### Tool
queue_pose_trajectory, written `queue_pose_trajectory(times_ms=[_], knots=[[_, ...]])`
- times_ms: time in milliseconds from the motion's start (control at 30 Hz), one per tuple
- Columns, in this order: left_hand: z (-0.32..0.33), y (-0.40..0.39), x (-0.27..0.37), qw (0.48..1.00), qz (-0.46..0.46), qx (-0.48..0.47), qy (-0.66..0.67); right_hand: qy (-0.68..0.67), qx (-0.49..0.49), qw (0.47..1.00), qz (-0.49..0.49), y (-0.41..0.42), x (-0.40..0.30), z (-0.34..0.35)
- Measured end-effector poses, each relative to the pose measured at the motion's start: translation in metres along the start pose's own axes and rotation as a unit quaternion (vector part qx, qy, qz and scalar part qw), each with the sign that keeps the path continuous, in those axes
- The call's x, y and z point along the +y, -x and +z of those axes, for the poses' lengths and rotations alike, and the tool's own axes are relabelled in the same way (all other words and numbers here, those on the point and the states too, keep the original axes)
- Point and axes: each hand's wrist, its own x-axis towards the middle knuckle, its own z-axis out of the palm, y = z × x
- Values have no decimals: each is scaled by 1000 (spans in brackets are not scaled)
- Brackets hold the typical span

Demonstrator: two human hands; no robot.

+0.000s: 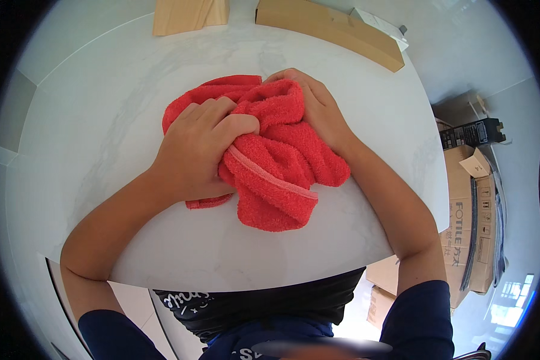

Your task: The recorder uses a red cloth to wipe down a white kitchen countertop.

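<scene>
A bunched red terry towel (274, 157) rests on the white marble-patterned tabletop (198, 252), its folds heaped between my two hands. My left hand (202, 139) grips the towel's left side, with the thumb laid over the top and the fingers curled into the cloth. On the far right side, my right hand (319, 103) holds the towel, its fingertips partly hidden behind a raised fold. A paler hem band runs slantwise across the near flap. One corner of the cloth sticks out below my left wrist.
Wooden boards (184, 15) lie at the far edge, left of a long cardboard box (328, 31) and a white power strip (380, 27). Beyond the table's right edge stand cardboard cartons (461, 216) and a black box (470, 133). Tiled wall borders the left side.
</scene>
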Motion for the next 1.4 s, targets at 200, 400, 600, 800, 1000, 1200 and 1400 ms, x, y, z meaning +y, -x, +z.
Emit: queue_pose_trajectory(times_ms=[200, 400, 600, 800, 1000, 1200, 1400], knots=[[-11, -5, -9, 997, -2, -58, -56, -4, 9, 1000, -18, 2, 2, -4], [-10, -13, -31, 975, -217, 25, -38, -48, 43, 998, 5, -1, -1, 0], [-5, -8, -23, 962, -261, 68, -33, -43, 58, 997, -19, 1, -2, -2], [-6, 10, 52, 975, 125, -176, 52, -57, 48, 997, -23, -2, 4, -8], [-8, 0, 23, 981, 146, -129, 24, -68, 32, 997, -3, -2, -1, -6], [-10, -14, -35, 957, -275, 47, 80, -103, 40, 994, -1, -2, -6, -4], [-2, 9, 22, 993, 23, -57, -104, -102, 51, 993, 14, -4, -2, -4]])
